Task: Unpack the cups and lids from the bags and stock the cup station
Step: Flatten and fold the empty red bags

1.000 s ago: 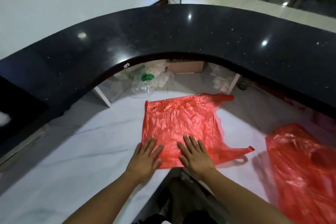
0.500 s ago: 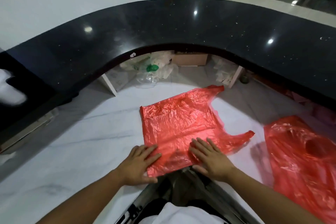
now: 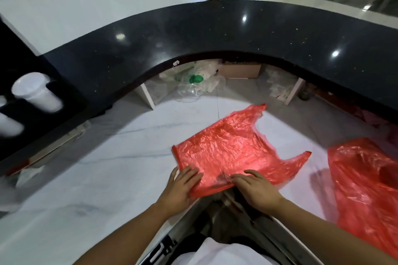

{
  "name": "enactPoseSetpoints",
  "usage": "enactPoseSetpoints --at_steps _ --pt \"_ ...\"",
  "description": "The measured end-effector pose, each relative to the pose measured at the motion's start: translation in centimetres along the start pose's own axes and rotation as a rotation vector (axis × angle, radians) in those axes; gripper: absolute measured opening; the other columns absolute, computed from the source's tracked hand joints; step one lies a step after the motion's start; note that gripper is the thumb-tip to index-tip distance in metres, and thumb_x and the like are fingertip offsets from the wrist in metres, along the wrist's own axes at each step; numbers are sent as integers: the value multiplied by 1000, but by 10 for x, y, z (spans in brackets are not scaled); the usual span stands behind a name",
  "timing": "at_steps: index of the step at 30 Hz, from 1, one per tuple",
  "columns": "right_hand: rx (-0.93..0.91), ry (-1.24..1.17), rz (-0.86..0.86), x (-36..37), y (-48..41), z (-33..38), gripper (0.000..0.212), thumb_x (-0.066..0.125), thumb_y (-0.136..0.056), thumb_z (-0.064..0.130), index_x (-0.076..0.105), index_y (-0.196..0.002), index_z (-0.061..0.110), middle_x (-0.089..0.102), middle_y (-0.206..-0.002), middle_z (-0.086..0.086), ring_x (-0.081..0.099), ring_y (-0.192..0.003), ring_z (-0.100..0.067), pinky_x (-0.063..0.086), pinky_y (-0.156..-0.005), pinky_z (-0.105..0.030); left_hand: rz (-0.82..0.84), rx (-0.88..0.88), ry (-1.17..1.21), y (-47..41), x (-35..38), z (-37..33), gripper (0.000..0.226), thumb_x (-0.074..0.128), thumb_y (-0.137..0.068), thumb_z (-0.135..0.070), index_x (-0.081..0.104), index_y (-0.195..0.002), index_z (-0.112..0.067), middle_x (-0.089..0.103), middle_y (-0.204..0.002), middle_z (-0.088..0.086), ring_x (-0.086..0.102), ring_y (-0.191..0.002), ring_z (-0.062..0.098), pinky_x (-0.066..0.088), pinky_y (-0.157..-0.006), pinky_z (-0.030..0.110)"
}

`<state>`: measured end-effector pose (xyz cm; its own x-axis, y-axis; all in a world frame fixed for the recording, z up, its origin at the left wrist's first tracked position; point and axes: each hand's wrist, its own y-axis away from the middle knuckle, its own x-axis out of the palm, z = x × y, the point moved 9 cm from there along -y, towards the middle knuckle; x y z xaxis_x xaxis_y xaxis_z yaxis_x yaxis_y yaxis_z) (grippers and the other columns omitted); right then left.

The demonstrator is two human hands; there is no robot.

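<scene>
Desk (image 3: 107, 168) near edge: red bag (image 3: 232, 153) dragged closer, skewed; left hand (image 3: 183, 186), right hand (image 3: 256, 190) spread flat on it; likely emptied.

Table (image 3: 107, 168): white marble, grey-veined.
Black ledge (image 3: 215, 34): speckled, glossy, raised, curving along the table's far edge.
Cardboard box (image 3: 241, 71): under the ledge, at the far edge.
Green cap (image 3: 196, 79): just left of the box.
</scene>
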<state>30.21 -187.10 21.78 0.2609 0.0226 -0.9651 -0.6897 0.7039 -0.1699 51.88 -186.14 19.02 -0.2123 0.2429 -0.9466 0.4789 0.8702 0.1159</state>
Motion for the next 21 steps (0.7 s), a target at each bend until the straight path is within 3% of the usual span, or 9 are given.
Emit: enactPoseSetpoints --at_steps 3,5,7,8,11,14,16,19,21 --pt "37 3 -42 -26 -9 -7 21 45 -94 28 57 -111 22 69 -98 6 63 -68 -23 51 -79 -32 -160 -76 263 -10 -20 6 46 60 -95 -36 58 -139 -23 54 -145 -1 45 -136 18 39 -114 44" --pt "77 -13 -55 -39 -16 -14 19 45 -96 30 57 -109 23 69 -87 4 60 -61 -26 54 -66 -33 -139 -167 438 -14 -29 1 37 62 -98 -23 61 -134 -24 57 -136 -9 50 -127 9 43 -108 29" --pt "131 -52 -17 -49 -27 -23 25 39 -101 39 58 -105 24 69 -85 2 62 -65 -29 51 -63 -34 -5 -279 558 -12 -25 -2 26 60 -99 -26 62 -122 -37 65 -117 -13 63 -106 5 49 -93 22" --pt "154 -62 21 -50 -34 -28 30 35 -102 44 58 -103 24 68 -87 1 62 -70 -31 49 -64 -36 37 -320 593 -10 -22 -3 15 61 -98 -29 62 -105 -42 69 -100 -16 65 -90 1 50 -83 22" --pt "147 -44 135 -49 -58 -37 43 28 -101 50 61 -102 21 65 -101 1 62 -90 -28 46 -77 -38 38 -401 707 -4 -17 3 23 61 -85 -43 63 -67 -30 64 -61 -17 58 -59 -3 47 -62 26" --pt "164 8 290 -33 -76 -45 55 21 -100 56 61 -119 23 54 -140 3 50 -129 -24 39 -102 -40 -45 -456 766 0 -14 15 40 56 -85 -54 71 -77 -17 72 -72 -8 68 -66 8 55 -66 38" --pt "200 26 383 -17 -85 -52 57 18 -101 56 57 -126 24 42 -154 2 38 -142 -23 30 -112 -41 -111 -508 781 0 -17 18 33 59 -93 -49 73 -83 -20 74 -79 -9 70 -75 5 56 -67 30" --pt "226 4 473 6 -97 -58 39 28 -107 47 54 -126 24 50 -145 -1 53 -124 -28 36 -104 -40 -189 -568 783 0 -23 17 15 59 -100 -34 71 -97 -26 73 -88 -14 68 -82 -5 48 -69 9" --pt "226 36 479 15 -105 -61 36 31 -107 47 54 -121 24 58 -128 -1 57 -109 -29 40 -93 -39 -214 -607 781 -1 -24 21 20 59 -99 -30 63 -119 -26 71 -102 -12 67 -90 -1 50 -76 10"
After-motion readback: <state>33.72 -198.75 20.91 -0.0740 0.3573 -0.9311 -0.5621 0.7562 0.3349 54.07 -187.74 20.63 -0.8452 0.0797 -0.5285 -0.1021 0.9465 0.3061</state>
